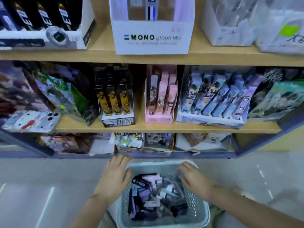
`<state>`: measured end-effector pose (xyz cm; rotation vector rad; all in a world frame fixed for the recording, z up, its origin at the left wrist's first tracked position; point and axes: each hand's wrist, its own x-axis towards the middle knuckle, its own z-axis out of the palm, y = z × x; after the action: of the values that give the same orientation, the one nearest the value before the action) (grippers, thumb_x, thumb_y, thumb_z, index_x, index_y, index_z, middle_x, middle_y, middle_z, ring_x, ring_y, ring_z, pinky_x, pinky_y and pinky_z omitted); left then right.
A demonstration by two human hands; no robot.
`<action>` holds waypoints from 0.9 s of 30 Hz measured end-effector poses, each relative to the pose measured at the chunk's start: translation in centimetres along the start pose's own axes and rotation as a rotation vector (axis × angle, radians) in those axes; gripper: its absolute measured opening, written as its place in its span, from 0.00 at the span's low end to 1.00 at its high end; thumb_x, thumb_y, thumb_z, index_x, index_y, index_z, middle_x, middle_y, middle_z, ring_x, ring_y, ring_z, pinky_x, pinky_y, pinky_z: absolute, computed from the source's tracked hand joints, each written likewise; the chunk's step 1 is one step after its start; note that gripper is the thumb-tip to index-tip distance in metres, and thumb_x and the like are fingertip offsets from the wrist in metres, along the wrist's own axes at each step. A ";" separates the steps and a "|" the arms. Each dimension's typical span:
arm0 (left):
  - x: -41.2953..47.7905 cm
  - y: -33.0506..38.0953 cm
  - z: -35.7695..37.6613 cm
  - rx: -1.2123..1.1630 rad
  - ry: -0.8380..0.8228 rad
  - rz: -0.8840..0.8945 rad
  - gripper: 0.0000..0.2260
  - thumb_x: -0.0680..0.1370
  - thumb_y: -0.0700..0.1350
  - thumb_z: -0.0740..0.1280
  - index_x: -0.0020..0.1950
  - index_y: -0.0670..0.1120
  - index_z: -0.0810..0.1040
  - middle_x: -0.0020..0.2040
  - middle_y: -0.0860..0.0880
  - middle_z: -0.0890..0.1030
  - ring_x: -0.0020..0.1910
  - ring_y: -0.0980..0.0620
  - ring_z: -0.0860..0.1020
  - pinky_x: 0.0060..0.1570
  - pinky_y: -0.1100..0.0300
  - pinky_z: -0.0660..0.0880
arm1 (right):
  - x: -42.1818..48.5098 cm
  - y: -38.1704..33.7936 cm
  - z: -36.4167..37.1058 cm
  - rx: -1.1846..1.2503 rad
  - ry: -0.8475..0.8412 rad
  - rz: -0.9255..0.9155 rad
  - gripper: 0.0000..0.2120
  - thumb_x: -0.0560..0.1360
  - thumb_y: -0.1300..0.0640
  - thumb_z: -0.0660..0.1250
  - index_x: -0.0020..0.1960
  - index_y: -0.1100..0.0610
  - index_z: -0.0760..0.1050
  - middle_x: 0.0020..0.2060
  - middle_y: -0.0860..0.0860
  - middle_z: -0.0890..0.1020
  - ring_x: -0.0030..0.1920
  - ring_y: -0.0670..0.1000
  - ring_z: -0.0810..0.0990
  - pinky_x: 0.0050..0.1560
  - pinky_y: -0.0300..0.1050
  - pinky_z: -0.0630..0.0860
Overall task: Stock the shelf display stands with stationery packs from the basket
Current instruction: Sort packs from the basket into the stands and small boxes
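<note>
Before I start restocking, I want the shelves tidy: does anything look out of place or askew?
A phone in a cartoon case lies flat at the left end of the middle shelf; it does not look like stock. The packs in the purple display stand lean sideways instead of standing upright.

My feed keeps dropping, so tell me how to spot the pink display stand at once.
Look at the middle wooden shelf. Near its centre, between the black stand of gold-patterned packs and the wide stand of purple packs, sits the pink display stand. It alone is pink.
</note>
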<state>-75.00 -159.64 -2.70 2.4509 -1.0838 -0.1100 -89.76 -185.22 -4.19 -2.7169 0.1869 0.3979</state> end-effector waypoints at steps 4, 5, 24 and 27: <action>-1.6 -2.9 4.1 -0.127 -0.116 -0.198 0.22 0.75 0.49 0.54 0.68 0.45 0.70 0.62 0.46 0.74 0.62 0.48 0.71 0.60 0.50 0.72 | 1.2 -0.4 6.0 0.049 -0.219 0.069 0.19 0.81 0.54 0.54 0.71 0.56 0.62 0.70 0.52 0.65 0.66 0.55 0.70 0.60 0.47 0.69; -1.7 -3.3 4.9 -0.152 -0.133 -0.261 0.23 0.77 0.48 0.54 0.71 0.43 0.68 0.66 0.44 0.72 0.65 0.47 0.69 0.64 0.51 0.68 | 1.5 -0.8 7.4 0.086 -0.254 0.072 0.20 0.81 0.54 0.54 0.73 0.56 0.61 0.72 0.52 0.63 0.68 0.55 0.68 0.62 0.46 0.68; -1.2 -1.8 9.1 -0.239 -0.056 -0.409 0.20 0.80 0.40 0.60 0.72 0.41 0.64 0.65 0.43 0.69 0.65 0.44 0.69 0.64 0.61 0.63 | 3.9 -2.6 16.1 0.322 -0.420 0.291 0.11 0.80 0.63 0.57 0.60 0.64 0.72 0.55 0.60 0.80 0.56 0.56 0.78 0.51 0.43 0.72; -1.5 -1.3 9.2 -0.220 0.025 -0.398 0.19 0.78 0.35 0.61 0.69 0.38 0.67 0.66 0.40 0.69 0.67 0.43 0.67 0.66 0.65 0.57 | 3.4 -1.7 15.5 0.265 -0.383 0.238 0.13 0.81 0.62 0.57 0.64 0.61 0.70 0.60 0.58 0.76 0.60 0.55 0.75 0.59 0.45 0.72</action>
<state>-77.44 -161.22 -11.65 2.4231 -0.5279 -0.3046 -90.06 -177.81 -18.32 -2.3136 0.4229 0.8832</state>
